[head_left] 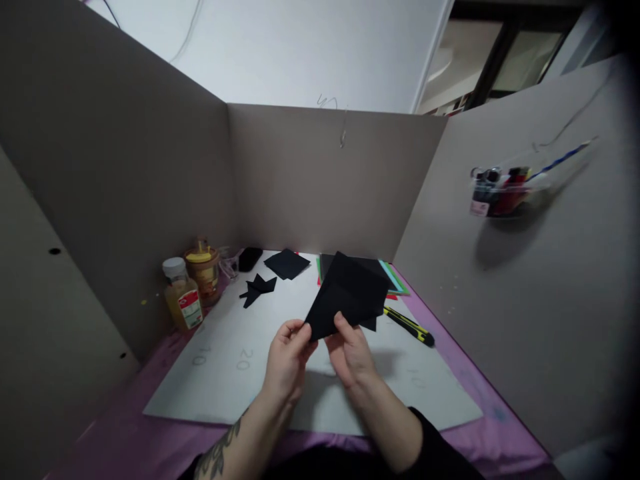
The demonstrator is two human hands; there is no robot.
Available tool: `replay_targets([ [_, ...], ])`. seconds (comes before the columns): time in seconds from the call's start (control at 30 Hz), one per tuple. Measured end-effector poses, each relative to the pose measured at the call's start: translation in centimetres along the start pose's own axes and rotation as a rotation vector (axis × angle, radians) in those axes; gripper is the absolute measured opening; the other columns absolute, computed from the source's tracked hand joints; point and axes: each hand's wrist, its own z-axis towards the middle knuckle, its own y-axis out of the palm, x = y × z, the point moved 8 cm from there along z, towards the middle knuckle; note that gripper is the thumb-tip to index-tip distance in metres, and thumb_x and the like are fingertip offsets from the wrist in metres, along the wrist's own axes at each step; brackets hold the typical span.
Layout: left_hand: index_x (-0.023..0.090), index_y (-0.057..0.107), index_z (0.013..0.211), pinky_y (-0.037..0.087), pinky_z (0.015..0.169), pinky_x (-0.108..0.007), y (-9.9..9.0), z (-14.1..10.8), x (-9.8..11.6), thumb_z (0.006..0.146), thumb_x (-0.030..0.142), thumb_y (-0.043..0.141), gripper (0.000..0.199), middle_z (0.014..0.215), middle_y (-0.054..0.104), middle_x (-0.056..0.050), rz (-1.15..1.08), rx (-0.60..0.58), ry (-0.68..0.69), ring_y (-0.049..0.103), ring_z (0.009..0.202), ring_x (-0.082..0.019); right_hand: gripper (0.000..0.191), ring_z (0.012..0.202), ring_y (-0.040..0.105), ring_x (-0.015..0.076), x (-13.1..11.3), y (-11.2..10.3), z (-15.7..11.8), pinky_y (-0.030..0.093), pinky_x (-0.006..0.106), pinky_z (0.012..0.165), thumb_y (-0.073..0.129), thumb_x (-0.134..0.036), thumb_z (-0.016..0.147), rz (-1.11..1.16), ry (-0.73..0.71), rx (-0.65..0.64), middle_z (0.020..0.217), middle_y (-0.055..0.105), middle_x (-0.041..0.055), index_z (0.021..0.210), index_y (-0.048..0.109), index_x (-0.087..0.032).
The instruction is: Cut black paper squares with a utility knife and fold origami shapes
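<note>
A folded black paper [350,287] is held up above the white board [225,387], tilted, with overlapping layers. My left hand [290,357] pinches its lower left corner between thumb and fingers. My right hand [350,350] grips the lower edge, thumb on the front and fingers behind. Left of the paper, a folded black paper figure [258,289] with pointed ends lies on the board. Behind it rests a small stack of black paper squares [287,264].
A yellow and black cutter [410,327] lies at the right, before a stack of coloured sheets [399,280]. At the left stand a juice bottle [184,297], a brown cup [204,270] and a clear cup [229,263]. Grey panels enclose three sides; a holder [505,193] hangs right.
</note>
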Motion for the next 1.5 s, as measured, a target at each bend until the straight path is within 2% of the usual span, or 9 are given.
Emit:
replay_targets([
  [0.1, 0.016, 0.066, 0.086, 0.047, 0.064, -0.023, 0.3, -0.9, 0.2, 0.060, 0.022, 0.080, 0.030, 0.074, 0.067, -0.003, 0.259, -0.128, -0.042, 0.061, 0.068, -0.012, 0.053, 0.103, 0.061, 0.0245, -1.9, -0.7, 0.2, 0.050, 0.042, 0.089, 0.072, -0.039, 0.069, -0.068, -0.018, 0.027, 0.111, 0.066, 0.0056, 0.118, 0.056, -0.023],
  [0.23, 0.017, 0.070, 0.098, 0.047, 0.068, -0.027, 1.8, -1.3, 1.6, 0.066, 0.026, 0.076, 0.034, 0.094, 0.070, -0.010, 0.405, -0.255, -0.002, 0.063, 0.083, -0.019, 0.058, 0.100, 0.063, 0.0265, -2.7, -0.8, -0.4, 0.051, 0.043, 0.088, 0.072, -0.038, 0.070, -0.198, -0.007, -0.021, 0.111, 0.067, 0.0076, 0.122, 0.052, -0.020],
  [0.4, 0.016, 0.074, 0.087, 0.048, 0.062, -0.026, 2.3, -0.7, 2.7, 0.075, 0.034, 0.067, 0.023, 0.078, 0.069, -0.007, 0.510, -0.228, 0.091, 0.060, 0.073, -0.018, 0.060, 0.105, 0.061, 0.0254, -2.3, -0.6, -1.2, 0.045, 0.044, 0.096, 0.074, -0.032, 0.069, -0.296, -0.031, -0.071, 0.114, 0.065, 0.0080, 0.121, 0.049, -0.020],
  [0.63, 0.017, 0.076, 0.081, 0.047, 0.060, -0.026, 1.7, -0.5, 2.2, 0.073, 0.033, 0.068, 0.020, 0.075, 0.069, -0.008, 0.492, -0.270, 0.044, 0.059, 0.068, -0.017, 0.062, 0.113, 0.056, 0.0244, -3.0, -0.3, -1.4, 0.040, 0.043, 0.101, 0.073, -0.032, 0.069, -0.444, -0.096, -0.130, 0.123, 0.059, 0.0089, 0.123, 0.044, -0.022],
  [0.77, 0.017, 0.075, 0.079, 0.048, 0.060, -0.026, 1.6, -0.3, 2.2, 0.073, 0.032, 0.069, 0.017, 0.074, 0.068, -0.007, 0.475, -0.280, 0.038, 0.059, 0.067, -0.016, 0.069, 0.115, 0.054, 0.0258, -3.2, -0.5, -1.4, 0.038, 0.044, 0.102, 0.075, -0.035, 0.067, -0.587, -0.108, -0.130, 0.125, 0.057, 0.0102, 0.125, 0.040, -0.022],
  [1.0, 0.015, 0.070, 0.060, 0.048, 0.060, -0.027, 1.6, -0.3, 2.3, 0.072, 0.032, 0.069, 0.020, 0.064, 0.064, -0.004, 0.502, -0.282, 0.050, 0.055, 0.061, -0.014, 0.090, 0.121, 0.048, 0.0275, -3.2, -0.9, -1.2, 0.035, 0.045, 0.103, 0.076, -0.036, 0.063, -0.776, -0.133, -0.102, 0.131, 0.051, 0.0135, 0.137, 0.027, -0.020],
  [1.2, 0.015, 0.069, 0.062, 0.048, 0.061, -0.026, 1.4, -0.2, 2.2, 0.074, 0.034, 0.067, 0.022, 0.064, 0.061, -0.003, 0.537, -0.281, 0.056, 0.054, 0.061, -0.013, 0.104, 0.121, 0.048, 0.0276, -3.4, -0.3, -1.4, 0.036, 0.045, 0.102, 0.075, -0.034, 0.064, -0.841, -0.118, -0.165, 0.134, 0.048, 0.0152, 0.144, 0.011, -0.019],
  [1.37, 0.015, 0.071, 0.069, 0.048, 0.063, -0.026, 1.6, -0.3, 2.0, 0.075, 0.035, 0.065, 0.021, 0.070, 0.063, -0.005, 0.557, -0.313, 0.037, 0.056, 0.068, -0.015, 0.106, 0.122, 0.047, 0.0286, -3.5, -0.2, -1.4, 0.037, 0.045, 0.101, 0.076, -0.034, 0.064, -0.847, -0.121, -0.207, 0.132, 0.050, 0.0155, 0.145, 0.009, -0.018],
  [1.5, 0.014, 0.066, 0.063, 0.048, 0.061, -0.025, 1.6, -0.2, 1.9, 0.075, 0.036, 0.064, 0.025, 0.063, 0.058, -0.002, 0.584, -0.296, 0.050, 0.053, 0.062, -0.013, 0.107, 0.122, 0.047, 0.0295, -3.8, -0.1, -1.5, 0.036, 0.046, 0.101, 0.076, -0.034, 0.063, -0.858, -0.126, -0.199, 0.131, 0.051, 0.0154, 0.145, 0.010, -0.018],
])
